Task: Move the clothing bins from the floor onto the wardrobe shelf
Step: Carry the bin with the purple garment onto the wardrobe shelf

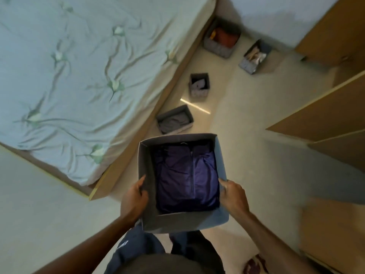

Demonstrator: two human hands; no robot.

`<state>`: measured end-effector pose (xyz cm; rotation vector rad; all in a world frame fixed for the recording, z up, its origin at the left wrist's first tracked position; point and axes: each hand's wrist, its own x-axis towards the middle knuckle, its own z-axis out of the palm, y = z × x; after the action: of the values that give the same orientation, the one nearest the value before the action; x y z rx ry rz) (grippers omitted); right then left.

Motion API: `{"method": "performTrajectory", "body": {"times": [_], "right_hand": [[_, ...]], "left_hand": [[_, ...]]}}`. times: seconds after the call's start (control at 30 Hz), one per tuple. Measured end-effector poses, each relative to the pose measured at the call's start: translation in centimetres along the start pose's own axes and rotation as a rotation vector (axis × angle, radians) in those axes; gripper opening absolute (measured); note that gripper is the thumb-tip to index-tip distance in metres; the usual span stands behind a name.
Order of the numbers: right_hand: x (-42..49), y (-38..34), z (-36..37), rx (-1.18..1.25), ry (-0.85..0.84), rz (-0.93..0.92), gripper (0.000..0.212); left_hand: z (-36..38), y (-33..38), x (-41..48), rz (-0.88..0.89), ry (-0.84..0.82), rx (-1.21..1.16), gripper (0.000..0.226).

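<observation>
One grey fabric bin (177,221), packed with a folded purple zip-up garment (185,178), is being held clear of the floor (246,139), its left wall being clamped by the left grip (135,196) and its right wall by the right grip (234,196), thumbs over the rim. Four more bins (174,119) are seen lying on the floor between the bed (69,66) and the open wardrobe doors (325,111).

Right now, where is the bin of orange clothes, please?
The orange-clothes bin sits on the floor, upper right of the head view, between the bed and a narrower bin.
</observation>
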<state>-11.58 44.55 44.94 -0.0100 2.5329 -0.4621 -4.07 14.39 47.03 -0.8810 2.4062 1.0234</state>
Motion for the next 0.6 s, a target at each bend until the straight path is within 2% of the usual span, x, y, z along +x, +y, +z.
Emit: {"method": "performTrajectory", "body": {"times": [0.27, 0.6], "right_hand": [[3.0, 3.1, -9.4, 0.151, 0.140, 0.104, 0.052], [16.9, 5.0, -22.1, 0.205, 0.231, 0.185, 0.051]], "left_hand": [[-1.3, 13.8, 5.2, 0.209, 0.020, 0.093, 0.062], [-0.4, 31.5, 19.5, 0.376, -0.028, 0.138, 0.064]]}}
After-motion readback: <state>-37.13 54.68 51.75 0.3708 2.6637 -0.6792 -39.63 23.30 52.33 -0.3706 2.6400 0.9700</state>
